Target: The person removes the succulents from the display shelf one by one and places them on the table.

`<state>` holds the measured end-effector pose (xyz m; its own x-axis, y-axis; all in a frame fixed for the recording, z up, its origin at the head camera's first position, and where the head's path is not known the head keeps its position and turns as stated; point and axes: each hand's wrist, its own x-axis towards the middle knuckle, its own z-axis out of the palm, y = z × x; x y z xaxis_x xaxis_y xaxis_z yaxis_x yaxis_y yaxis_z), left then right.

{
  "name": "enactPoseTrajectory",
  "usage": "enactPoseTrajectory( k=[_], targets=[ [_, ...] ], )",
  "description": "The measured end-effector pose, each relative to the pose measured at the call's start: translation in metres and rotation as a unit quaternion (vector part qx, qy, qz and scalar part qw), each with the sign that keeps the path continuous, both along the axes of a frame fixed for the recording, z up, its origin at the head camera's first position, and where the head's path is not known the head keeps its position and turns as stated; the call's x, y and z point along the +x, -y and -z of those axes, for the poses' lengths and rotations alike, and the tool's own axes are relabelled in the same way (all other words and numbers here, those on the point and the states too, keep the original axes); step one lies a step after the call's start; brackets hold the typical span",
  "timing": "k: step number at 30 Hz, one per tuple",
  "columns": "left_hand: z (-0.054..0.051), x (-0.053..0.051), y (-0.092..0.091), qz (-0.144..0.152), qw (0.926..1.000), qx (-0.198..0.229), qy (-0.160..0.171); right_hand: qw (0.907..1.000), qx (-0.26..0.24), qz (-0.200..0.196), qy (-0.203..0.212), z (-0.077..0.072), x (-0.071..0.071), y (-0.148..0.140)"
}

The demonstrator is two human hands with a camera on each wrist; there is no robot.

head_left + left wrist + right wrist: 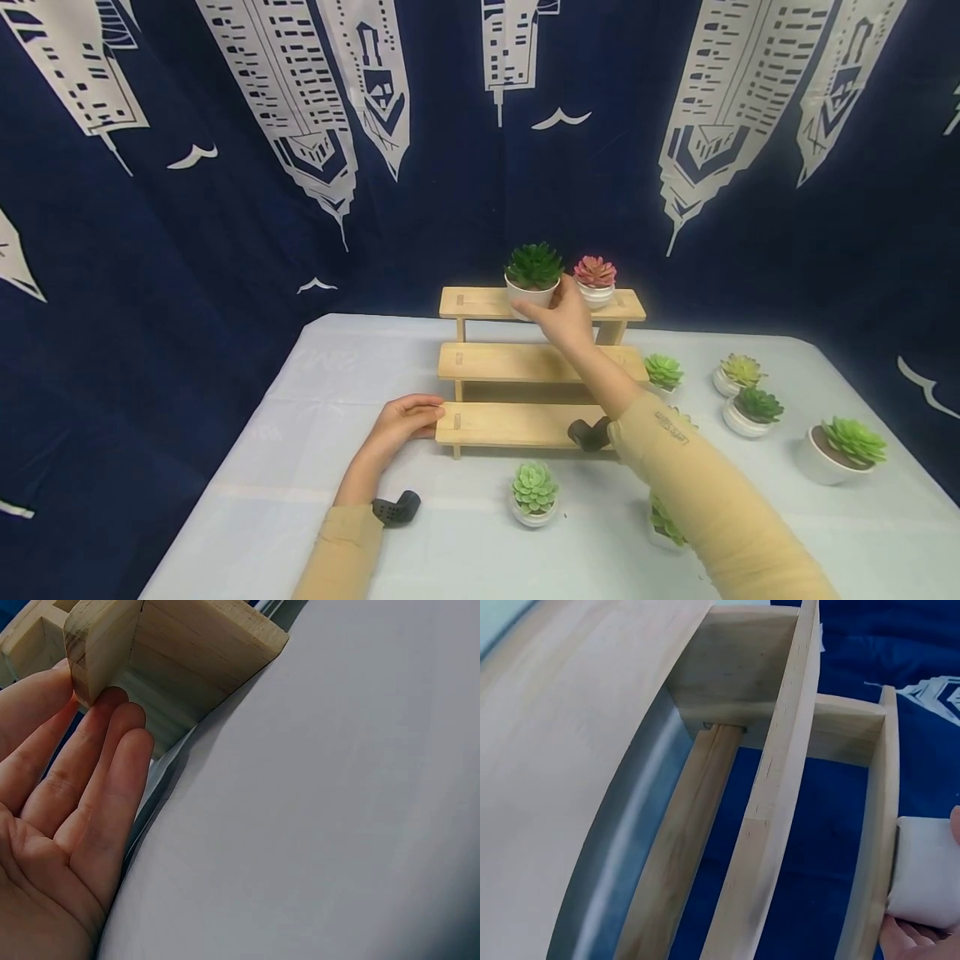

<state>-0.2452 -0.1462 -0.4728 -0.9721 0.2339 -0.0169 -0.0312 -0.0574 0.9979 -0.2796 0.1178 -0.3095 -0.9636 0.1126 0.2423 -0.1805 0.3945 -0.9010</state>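
A three-tier wooden plant stand (517, 425) rises at the middle of the table. On its top board my right hand (564, 317) grips a white pot with a dark green succulent (534, 267). The right wrist view has this white pot (930, 874) at the top board's edge, with only part of the right hand (907, 943) in sight. My left hand (405, 423) pinches the left end of the lowest board between thumb and fingers. Close up, that wooden board end (97, 645) lies between the left hand's (67, 802) thumb and fingertips. Right of the dark green plant stands a pink succulent (595, 275).
A light green succulent (534, 492) stands before the stand. Several potted succulents are at the right, among them a dark green one (756, 408) and a larger light green one (843, 450). My right sleeve (712, 500) partly hides others. A navy curtain (442, 225) hangs behind.
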Motion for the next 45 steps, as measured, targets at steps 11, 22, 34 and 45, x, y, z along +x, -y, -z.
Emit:
enactPoseTrajectory(
  k=[11, 22, 34, 45],
  targets=[
    [-0.001, 0.000, -0.001, -0.001, 1.0000, -0.003, 0.001, 0.9960, -0.077, -0.046, 0.000, -0.003, 0.023, -0.016],
    [-0.001, 0.001, 0.001, -0.006, 0.9999, -0.011, 0.002, 0.9972, -0.047, -0.057, 0.006, -0.017, 0.054, -0.046],
    [0.000, 0.001, 0.001, -0.005, 0.9999, -0.012, 0.002, 0.9994, 0.016, 0.009, 0.029, -0.014, 0.091, -0.098],
    [0.000, 0.001, 0.000, -0.006, 0.9999, -0.004, 0.007, 0.9948, 0.063, 0.076, 0.026, 0.006, 0.123, -0.150]
  ],
)
